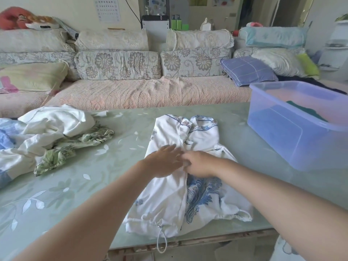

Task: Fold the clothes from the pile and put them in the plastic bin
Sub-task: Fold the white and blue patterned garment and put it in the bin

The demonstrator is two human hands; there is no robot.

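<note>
A white garment with blue floral print (199, 194) lies spread on the green table, collar away from me and a drawstring hanging over the near edge. My left hand (162, 162) lies flat on its middle with fingers straight. Beside it, my right hand (198, 163) has its fingers curled into the fabric at the centre fold. The pile of unfolded clothes (50, 136), white, pale blue and green-patterned, sits at the table's left. The translucent blue plastic bin (293, 136) stands at the right, with a dark green folded item (307, 112) inside.
The table (79, 185) has a glass top with a leaf pattern, and its near edge runs just below the garment. A floral sofa (143, 91) with several cushions stands behind the table.
</note>
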